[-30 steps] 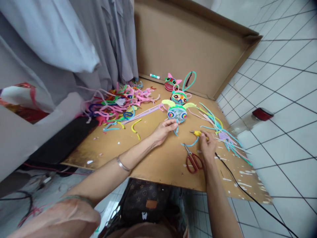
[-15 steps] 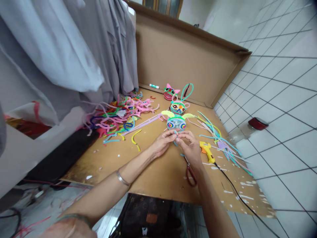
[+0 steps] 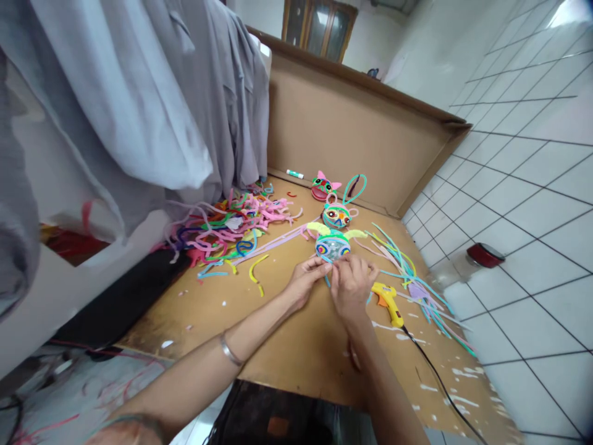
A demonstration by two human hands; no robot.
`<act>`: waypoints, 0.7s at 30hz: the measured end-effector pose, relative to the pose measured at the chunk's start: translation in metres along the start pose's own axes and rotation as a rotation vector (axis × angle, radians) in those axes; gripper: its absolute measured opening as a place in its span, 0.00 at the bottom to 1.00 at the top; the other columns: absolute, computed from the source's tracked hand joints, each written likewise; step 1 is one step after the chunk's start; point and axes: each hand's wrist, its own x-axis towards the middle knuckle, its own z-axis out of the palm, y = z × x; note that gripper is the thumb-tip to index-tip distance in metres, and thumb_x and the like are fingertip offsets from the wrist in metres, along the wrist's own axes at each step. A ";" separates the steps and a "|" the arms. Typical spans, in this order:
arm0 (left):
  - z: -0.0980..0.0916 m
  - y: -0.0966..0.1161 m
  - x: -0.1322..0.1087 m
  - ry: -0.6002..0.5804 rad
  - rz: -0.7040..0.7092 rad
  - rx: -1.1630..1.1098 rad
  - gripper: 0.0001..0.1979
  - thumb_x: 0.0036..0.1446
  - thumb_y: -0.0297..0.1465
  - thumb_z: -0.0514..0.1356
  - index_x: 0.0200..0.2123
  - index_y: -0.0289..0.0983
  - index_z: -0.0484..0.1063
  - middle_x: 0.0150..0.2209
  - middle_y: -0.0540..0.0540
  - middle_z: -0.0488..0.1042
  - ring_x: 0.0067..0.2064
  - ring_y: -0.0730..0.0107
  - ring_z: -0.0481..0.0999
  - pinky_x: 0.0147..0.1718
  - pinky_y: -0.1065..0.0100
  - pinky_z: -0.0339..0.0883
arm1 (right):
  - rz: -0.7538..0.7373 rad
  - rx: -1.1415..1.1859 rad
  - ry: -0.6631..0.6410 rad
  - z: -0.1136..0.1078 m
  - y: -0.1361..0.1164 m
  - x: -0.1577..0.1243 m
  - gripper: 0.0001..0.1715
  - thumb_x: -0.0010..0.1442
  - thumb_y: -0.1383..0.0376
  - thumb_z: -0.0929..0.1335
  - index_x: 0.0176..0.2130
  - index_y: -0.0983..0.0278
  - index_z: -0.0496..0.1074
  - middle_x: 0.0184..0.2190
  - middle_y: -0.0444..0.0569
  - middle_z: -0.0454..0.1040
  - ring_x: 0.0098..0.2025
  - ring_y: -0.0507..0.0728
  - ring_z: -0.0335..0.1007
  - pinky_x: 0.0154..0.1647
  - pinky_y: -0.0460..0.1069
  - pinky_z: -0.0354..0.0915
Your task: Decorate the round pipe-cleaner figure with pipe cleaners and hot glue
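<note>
My left hand (image 3: 308, 279) and my right hand (image 3: 351, 285) meet over the middle of the table, fingertips pinched together on a light blue pipe cleaner (image 3: 327, 281). A short end of it hangs below the fingers; the rest is mostly covered by them. Just beyond my fingertips sits a small animal head (image 3: 333, 247) with yellow-green ears and ringed blue, yellow and red eyes. Under my right forearm a red scissors handle (image 3: 354, 357) shows in part. A yellow glue gun (image 3: 391, 304) lies to the right of my right hand.
Two more animal heads, one with round pink ears (image 3: 336, 216) and one red and pink (image 3: 322, 187), stand behind. Tangled pipe cleaners (image 3: 236, 225) lie left, straight ones (image 3: 417, 290) right. A glue stick (image 3: 295, 174) rests by the cardboard wall (image 3: 343, 123). The black cord (image 3: 440, 374) crosses the right side.
My right hand has turned over the blue pipe cleaner, its back now more toward me, and its forearm covers more of the scissors. The camera view has tilted up slightly.
</note>
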 end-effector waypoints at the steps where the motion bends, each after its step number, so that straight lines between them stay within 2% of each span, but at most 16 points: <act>1: -0.001 -0.002 0.000 0.044 0.043 0.049 0.18 0.38 0.40 0.73 0.26 0.34 0.75 0.29 0.50 0.74 0.33 0.74 0.69 0.40 0.71 0.62 | -0.018 -0.016 0.002 0.002 0.001 0.001 0.10 0.64 0.68 0.64 0.32 0.63 0.72 0.36 0.50 0.76 0.40 0.57 0.65 0.48 0.54 0.50; 3: -0.003 -0.001 0.001 0.163 0.161 0.190 0.16 0.44 0.41 0.69 0.27 0.35 0.73 0.28 0.50 0.72 0.33 0.72 0.69 0.40 0.69 0.62 | -0.041 -0.047 -0.001 0.005 0.002 0.003 0.09 0.64 0.68 0.64 0.33 0.63 0.72 0.36 0.50 0.76 0.40 0.57 0.65 0.49 0.55 0.50; 5: -0.006 0.005 -0.001 0.255 0.351 0.432 0.12 0.49 0.39 0.65 0.30 0.36 0.73 0.31 0.48 0.72 0.37 0.68 0.70 0.42 0.66 0.63 | -0.070 -0.084 -0.009 0.008 0.004 0.005 0.09 0.64 0.68 0.64 0.33 0.63 0.72 0.36 0.50 0.77 0.41 0.57 0.65 0.51 0.56 0.49; 6: -0.007 0.009 -0.001 0.263 0.465 0.593 0.10 0.51 0.38 0.64 0.32 0.37 0.73 0.34 0.47 0.73 0.40 0.66 0.70 0.44 0.64 0.63 | -0.094 -0.100 -0.011 0.009 0.004 0.007 0.09 0.64 0.69 0.64 0.34 0.64 0.72 0.36 0.50 0.77 0.42 0.57 0.66 0.52 0.56 0.49; 8: -0.009 0.018 -0.003 0.207 0.693 0.947 0.10 0.52 0.34 0.63 0.38 0.39 0.75 0.44 0.43 0.73 0.49 0.60 0.68 0.52 0.58 0.60 | -0.154 -0.123 -0.016 0.010 0.005 0.008 0.09 0.64 0.70 0.63 0.35 0.64 0.73 0.37 0.51 0.78 0.45 0.58 0.66 0.55 0.57 0.47; 10: -0.011 0.025 -0.003 0.142 0.827 1.239 0.11 0.55 0.33 0.62 0.43 0.41 0.76 0.52 0.42 0.71 0.55 0.56 0.64 0.55 0.53 0.56 | -0.208 -0.132 -0.015 0.011 0.005 0.009 0.09 0.64 0.71 0.63 0.36 0.65 0.73 0.39 0.51 0.78 0.49 0.58 0.66 0.57 0.58 0.46; 12: -0.015 0.027 -0.002 0.112 0.864 1.423 0.10 0.58 0.32 0.59 0.43 0.42 0.77 0.54 0.41 0.70 0.57 0.53 0.62 0.55 0.51 0.54 | -0.230 -0.135 -0.011 0.012 0.004 0.009 0.09 0.65 0.71 0.64 0.36 0.65 0.73 0.39 0.51 0.79 0.50 0.58 0.66 0.59 0.58 0.44; 14: -0.018 0.026 0.000 0.093 0.865 1.517 0.10 0.59 0.32 0.58 0.42 0.42 0.77 0.54 0.42 0.71 0.56 0.53 0.62 0.54 0.51 0.54 | -0.235 -0.141 -0.020 0.012 0.003 0.007 0.09 0.65 0.71 0.63 0.36 0.65 0.73 0.39 0.51 0.79 0.51 0.58 0.66 0.60 0.58 0.44; 21: -0.019 0.028 -0.001 0.018 0.857 1.615 0.12 0.58 0.31 0.58 0.43 0.42 0.77 0.55 0.41 0.71 0.55 0.52 0.62 0.51 0.50 0.54 | -0.274 -0.149 -0.012 0.019 0.005 0.000 0.13 0.66 0.72 0.61 0.38 0.65 0.74 0.40 0.51 0.79 0.51 0.58 0.67 0.61 0.59 0.43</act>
